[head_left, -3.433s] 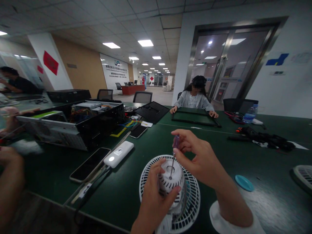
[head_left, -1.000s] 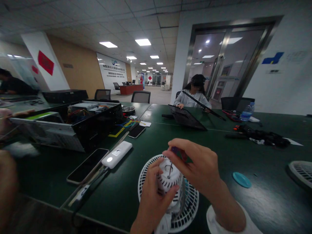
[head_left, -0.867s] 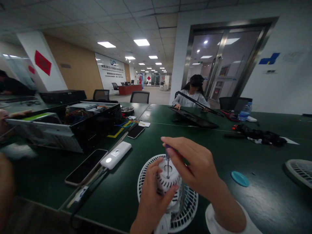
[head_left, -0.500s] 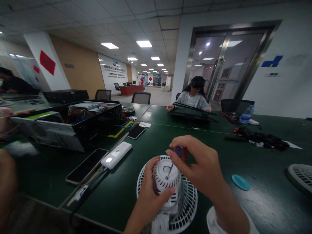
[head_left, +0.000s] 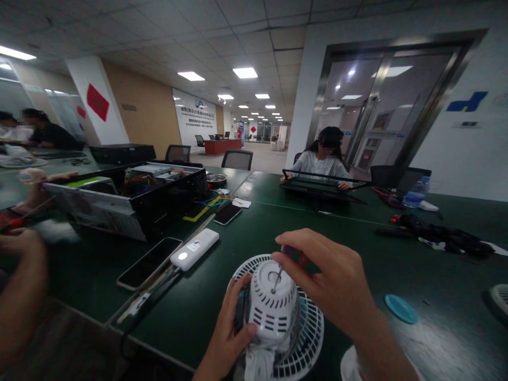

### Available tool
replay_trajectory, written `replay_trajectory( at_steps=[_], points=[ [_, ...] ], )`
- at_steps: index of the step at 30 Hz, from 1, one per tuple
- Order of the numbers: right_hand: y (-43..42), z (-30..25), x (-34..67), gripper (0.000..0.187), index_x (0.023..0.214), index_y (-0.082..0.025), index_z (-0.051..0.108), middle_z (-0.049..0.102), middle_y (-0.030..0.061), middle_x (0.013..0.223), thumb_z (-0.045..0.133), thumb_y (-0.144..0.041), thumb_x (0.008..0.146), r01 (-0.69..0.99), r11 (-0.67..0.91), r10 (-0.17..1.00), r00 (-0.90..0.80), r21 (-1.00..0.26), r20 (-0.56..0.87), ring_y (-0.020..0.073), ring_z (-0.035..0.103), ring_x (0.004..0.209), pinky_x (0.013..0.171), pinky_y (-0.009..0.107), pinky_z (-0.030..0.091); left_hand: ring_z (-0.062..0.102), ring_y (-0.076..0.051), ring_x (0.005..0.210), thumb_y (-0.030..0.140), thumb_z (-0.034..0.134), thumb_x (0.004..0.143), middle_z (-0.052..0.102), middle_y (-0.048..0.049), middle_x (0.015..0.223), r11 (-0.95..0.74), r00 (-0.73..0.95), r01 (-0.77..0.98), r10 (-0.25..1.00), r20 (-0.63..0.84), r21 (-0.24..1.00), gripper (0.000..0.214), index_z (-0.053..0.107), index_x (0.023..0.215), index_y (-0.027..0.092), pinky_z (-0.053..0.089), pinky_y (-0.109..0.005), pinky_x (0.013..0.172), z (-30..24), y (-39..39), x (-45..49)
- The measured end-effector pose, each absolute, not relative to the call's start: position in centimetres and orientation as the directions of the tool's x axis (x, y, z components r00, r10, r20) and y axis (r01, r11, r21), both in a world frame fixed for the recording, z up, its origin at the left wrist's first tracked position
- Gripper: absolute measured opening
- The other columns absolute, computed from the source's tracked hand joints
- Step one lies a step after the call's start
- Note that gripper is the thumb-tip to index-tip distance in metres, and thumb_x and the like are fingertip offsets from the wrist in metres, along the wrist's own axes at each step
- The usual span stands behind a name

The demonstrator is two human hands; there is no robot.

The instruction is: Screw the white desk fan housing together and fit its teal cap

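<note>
My right hand (head_left: 333, 280) pinches the screwdriver (head_left: 278, 274), its tip seemingly in a screw on the motor housing (head_left: 272, 312) beneath my fingertips. My left hand (head_left: 226, 333) clasps the housing's side. Turning needs the tip seated.

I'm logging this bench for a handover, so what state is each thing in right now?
Left hand, fingers wrapped around the motor housing.
Right hand, fingers pinching the screwdriver.
Screwdriver, tilted, tip in the housing's top.
Motor housing, upright on the fan grille.
Fan grille, lying flat on the table.
Power bank, light on.
Near phone, face up, screen dark.
Computer case, open, wiring showing.
Water bottle, upright.
</note>
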State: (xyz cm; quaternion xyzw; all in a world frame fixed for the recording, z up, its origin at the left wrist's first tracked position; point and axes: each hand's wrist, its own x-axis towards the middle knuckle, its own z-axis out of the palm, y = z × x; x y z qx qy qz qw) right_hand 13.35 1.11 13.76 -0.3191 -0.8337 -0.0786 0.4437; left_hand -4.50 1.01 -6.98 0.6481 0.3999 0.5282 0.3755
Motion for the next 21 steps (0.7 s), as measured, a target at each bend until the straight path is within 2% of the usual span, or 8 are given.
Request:
replay_trajectory(
  at_steps=[1, 3, 6, 8, 11, 13, 17, 21],
  points=[
    [1.2, 13.66, 13.17, 0.013, 0.093, -0.013, 0.062, 0.067, 0.0053, 0.077, 0.054, -0.02, 0.086, 0.619, 0.777, 0.442, -0.401, -0.119, 0.802, 0.0147, 0.063, 0.068, 0.062, 0.025, 0.052, 0.02, -0.033, 0.138, 0.055, 0.053, 0.079, 0.034, -0.0082, 0.146, -0.396, 0.135, 0.133, 0.915, 0.379, 0.909, 0.066, 0.034, 0.136, 0.028, 0.012, -0.055, 0.112, -7.1, 0.99, -4.58],
    [1.21, 13.62, 12.97, 0.021, 0.104, -0.011, 0.061, 0.068, 0.0081, 0.086, 0.049, -0.017, 0.087, 0.608, 0.787, 0.431, -0.426, -0.102, 0.795, 0.0162, 0.064, 0.076, 0.067, 0.027, 0.053, 0.021, -0.032, 0.138, 0.056, 0.051, 0.08, 0.034, -0.0078, 0.147, -0.405, 0.147, 0.153, 0.911, 0.385, 0.901, 0.065, 0.034, 0.137, 0.029, 0.012, -0.056, 0.111, -7.12, 1.01, -4.68],
    [0.98, 13.79, 12.98, 0.032, 0.117, -0.013, 0.054, 0.067, 0.0078, 0.103, 0.045, -0.01, 0.087, 0.53, 0.834, 0.442, -0.478, -0.151, 0.759, 0.014, 0.063, 0.093, 0.081, 0.025, 0.051, 0.022, -0.031, 0.137, 0.056, 0.049, 0.081, 0.033, -0.0072, 0.147, -0.42, 0.147, 0.168, 0.905, 0.399, 0.892, 0.063, 0.035, 0.137, 0.029, 0.012, -0.056, 0.111, -6.88, 1.02, -4.7],
    [0.95, 13.85, 12.95, 0.025, 0.11, -0.015, 0.058, 0.069, 0.0058, 0.097, 0.048, -0.013, 0.087, 0.521, 0.842, 0.424, -0.477, -0.141, 0.77, 0.0134, 0.064, 0.089, 0.078, 0.023, 0.052, 0.024, -0.031, 0.137, 0.055, 0.049, 0.081, 0.035, -0.0075, 0.146, -0.421, 0.135, 0.171, 0.906, 0.402, 0.891, 0.062, 0.037, 0.136, 0.029, 0.015, -0.055, 0.111, -6.71, 0.96, -4.7],
    [1.2, 13.75, 12.77, 0.013, 0.091, -0.015, 0.064, 0.068, 0.0056, 0.077, 0.053, -0.021, 0.086, 0.598, 0.799, 0.378, -0.423, -0.059, 0.824, 0.0163, 0.063, 0.071, 0.064, 0.027, 0.053, 0.027, -0.03, 0.136, 0.053, 0.05, 0.082, 0.037, -0.0073, 0.145, -0.423, 0.126, 0.181, 0.905, 0.405, 0.888, 0.061, 0.038, 0.135, 0.027, 0.017, -0.052, 0.112, -6.53, 0.79, -4.74],
    [1.32, 13.71, 12.77, 0.015, 0.094, -0.014, 0.064, 0.067, 0.0077, 0.079, 0.052, -0.021, 0.086, 0.622, 0.781, 0.375, -0.402, -0.051, 0.836, 0.0181, 0.063, 0.072, 0.064, 0.03, 0.053, 0.027, -0.029, 0.136, 0.052, 0.048, 0.083, 0.037, -0.0063, 0.145, -0.427, 0.14, 0.192, 0.903, 0.406, 0.884, 0.059, 0.036, 0.136, 0.028, 0.017, -0.052, 0.112, -6.49, 0.7, -4.8],
    [1.01, 13.86, 13.07, 0.029, 0.112, -0.017, 0.057, 0.068, 0.0071, 0.102, 0.046, -0.01, 0.086, 0.539, 0.831, 0.417, -0.441, -0.137, 0.794, 0.0157, 0.063, 0.093, 0.079, 0.029, 0.053, 0.028, -0.029, 0.135, 0.051, 0.045, 0.085, 0.038, -0.0061, 0.145, -0.434, 0.143, 0.193, 0.9, 0.413, 0.88, 0.056, 0.037, 0.136, 0.028, 0.017, -0.051, 0.112, -6.58, 0.67, -4.81],
    [0.99, 13.86, 12.93, 0.013, 0.095, -0.018, 0.063, 0.068, 0.0041, 0.078, 0.054, -0.019, 0.086, 0.58, 0.812, 0.365, -0.409, -0.071, 0.837, 0.0146, 0.063, 0.071, 0.064, 0.026, 0.053, 0.031, -0.029, 0.134, 0.05, 0.046, 0.085, 0.04, -0.0071, 0.143, -0.445, 0.129, 0.203, 0.895, 0.427, 0.872, 0.056, 0.038, 0.136, 0.027, 0.02, -0.05, 0.112, -6.51, 0.63, -4.72]
  ],
)
